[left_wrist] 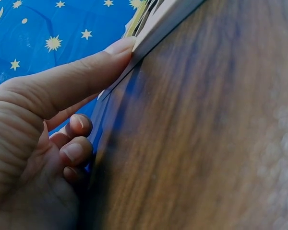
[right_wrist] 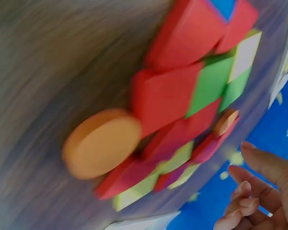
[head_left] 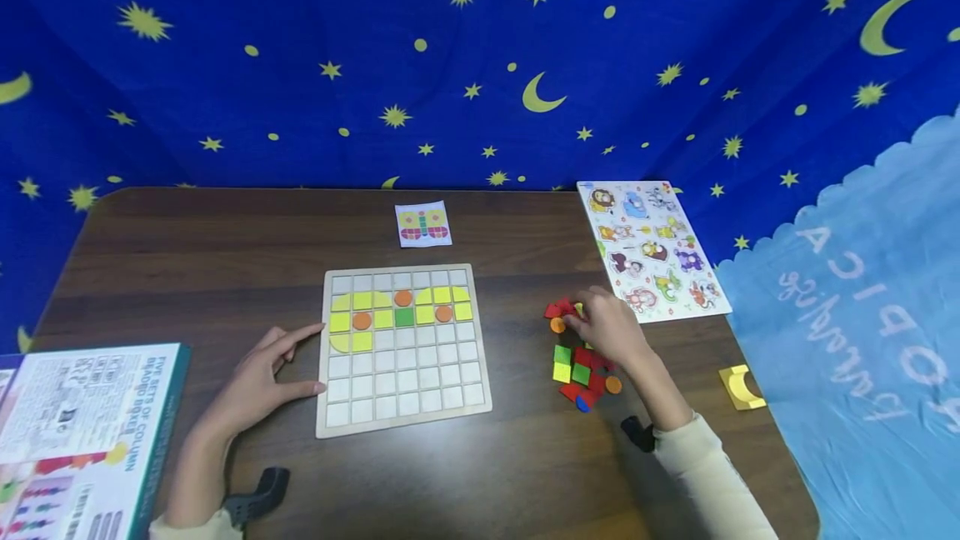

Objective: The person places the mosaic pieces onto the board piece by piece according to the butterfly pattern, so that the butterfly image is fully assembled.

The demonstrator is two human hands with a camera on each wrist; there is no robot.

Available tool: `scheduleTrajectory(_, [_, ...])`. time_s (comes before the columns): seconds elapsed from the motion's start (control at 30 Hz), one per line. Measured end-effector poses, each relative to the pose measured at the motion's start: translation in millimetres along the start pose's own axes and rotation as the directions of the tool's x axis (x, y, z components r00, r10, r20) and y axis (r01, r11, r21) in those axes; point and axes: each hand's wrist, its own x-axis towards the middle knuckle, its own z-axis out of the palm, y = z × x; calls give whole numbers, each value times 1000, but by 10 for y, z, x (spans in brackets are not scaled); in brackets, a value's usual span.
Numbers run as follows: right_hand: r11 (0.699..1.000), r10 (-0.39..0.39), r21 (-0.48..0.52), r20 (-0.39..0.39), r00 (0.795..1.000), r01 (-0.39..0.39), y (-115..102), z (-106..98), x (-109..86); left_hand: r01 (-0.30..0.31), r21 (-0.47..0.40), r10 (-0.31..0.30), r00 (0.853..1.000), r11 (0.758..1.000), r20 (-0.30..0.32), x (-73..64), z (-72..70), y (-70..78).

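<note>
A square wooden grid board (head_left: 407, 352) lies on the table with yellow, orange and green pieces set in its upper rows. My left hand (head_left: 258, 386) touches the board's left edge, thumb and index finger spread apart along it. In the left wrist view the thumb (left_wrist: 86, 79) presses that edge, and the other fingers are loosely bent. Over the far end of a pile of red, green, yellow, orange and blue pieces (head_left: 581, 375) is my right hand (head_left: 609, 327). The right wrist view shows its thumb and index finger apart, with nothing between them, beside the pieces (right_wrist: 165, 98).
A small butterfly pattern card (head_left: 423, 224) lies behind the board. An animal picture board (head_left: 652, 248) stands at the back right, near the pile. A yellow block with a curved cutout (head_left: 742, 387) is at the right edge. A box (head_left: 82, 440) occupies the front left.
</note>
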Motion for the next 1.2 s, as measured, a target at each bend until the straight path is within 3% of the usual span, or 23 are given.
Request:
scheduleTrajectory(0.3, [990,138,-21,7,990,-137,284,-29,25,-8,-6,8,1000,1000,0,-6,2,-10])
scheduleTrajectory(0.57, [977,212,-34,119,970,-210,316,8,77,1,-5,-1,1000,1000,1,-8,-6,-7])
scheduleTrajectory(0.77, [976,220,-32,142,965,-218,312,31,71,4,9,-4,1000,1000,-4,-6,3,-34])
scheduleTrajectory(1.0, [975,213,36,146,966,-220,341,34,87,-7,-8,7,1000,1000,-2,-19,-3,-38])
scheduleTrajectory(1.2, [980,184,53,93,979,-189,332,4,79,-1,-13,2,1000,1000,9,-6,-12,-26])
